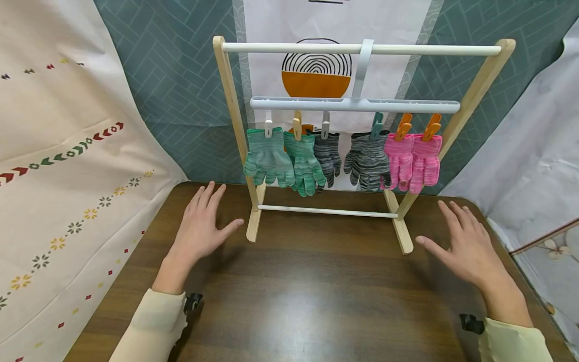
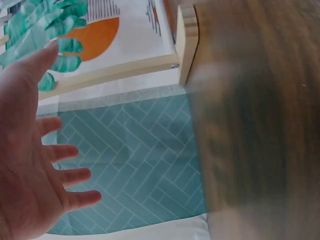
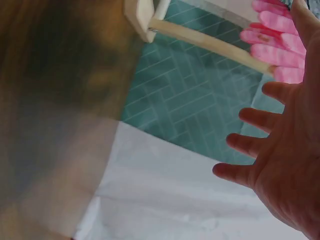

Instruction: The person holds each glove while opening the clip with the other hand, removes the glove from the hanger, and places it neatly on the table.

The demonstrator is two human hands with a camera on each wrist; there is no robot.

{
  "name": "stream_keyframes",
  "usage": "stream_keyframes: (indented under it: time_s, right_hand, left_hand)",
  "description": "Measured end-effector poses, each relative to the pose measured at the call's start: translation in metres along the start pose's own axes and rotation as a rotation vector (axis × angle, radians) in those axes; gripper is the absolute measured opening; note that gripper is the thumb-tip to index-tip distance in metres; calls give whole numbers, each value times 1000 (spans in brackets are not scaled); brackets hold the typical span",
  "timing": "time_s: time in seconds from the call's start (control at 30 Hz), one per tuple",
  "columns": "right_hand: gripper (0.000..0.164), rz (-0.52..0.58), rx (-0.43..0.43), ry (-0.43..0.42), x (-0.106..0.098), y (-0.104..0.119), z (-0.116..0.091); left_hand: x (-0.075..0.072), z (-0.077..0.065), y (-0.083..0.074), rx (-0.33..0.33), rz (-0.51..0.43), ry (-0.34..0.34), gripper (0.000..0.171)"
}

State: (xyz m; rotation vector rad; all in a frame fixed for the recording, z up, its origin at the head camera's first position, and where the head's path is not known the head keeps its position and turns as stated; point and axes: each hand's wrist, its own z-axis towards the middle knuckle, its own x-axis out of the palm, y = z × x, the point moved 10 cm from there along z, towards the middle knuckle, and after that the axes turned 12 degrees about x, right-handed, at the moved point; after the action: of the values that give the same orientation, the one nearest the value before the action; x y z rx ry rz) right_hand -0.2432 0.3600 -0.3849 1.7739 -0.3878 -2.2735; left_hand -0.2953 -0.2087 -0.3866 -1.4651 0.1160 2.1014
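My left hand [image 1: 199, 226] hovers left of a small wooden rack, fingers spread and holding nothing. On the other side my right hand [image 1: 468, 246] is likewise spread and bare, just beyond the rack's right foot [image 1: 400, 231]. A pale blue hanger bar [image 1: 312, 104] hooks over the rack's white top rod [image 1: 294, 48]. Clothespins hold knitted gloves along it: a green pair [image 1: 270, 158] at the left, a dark grey pair [image 1: 368, 158] in the middle, a pink pair [image 1: 425, 163] at the right. Green glove fingers [image 2: 67, 45] show past my thumb in the left wrist view.
The rack stands at the back of a brown wooden table [image 1: 289, 296]. A teal patterned cloth [image 1: 172, 75] and a printed white panel [image 1: 316, 25] hang behind it. Pale cloths drape at the left [image 1: 68, 176] and right [image 1: 538, 151].
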Motion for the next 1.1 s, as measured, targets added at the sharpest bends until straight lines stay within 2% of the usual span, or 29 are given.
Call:
stream_keyframes:
  time_s: [0.17, 0.4, 0.57, 0.9, 1.1]
  right_hand:
    - [105, 8, -43, -22, -11, 17, 1]
    - [103, 37, -89, -28, -27, 44, 0]
    - [101, 80, -141, -37, -39, 67, -1]
    - [96, 129, -227, -47, -50, 109, -1]
    - [93, 150, -249, -20, -53, 129, 2]
  left_hand:
    - [-10, 5, -7, 27, -23, -50, 98]
    - [-29, 14, -23, 102, -69, -193, 90]
    - [-40, 23, -34, 130, -129, -254, 85]
    - [-57, 51, -54, 146, -313, -334, 77]
    - [-65, 68, -65, 154, -430, -376, 72]
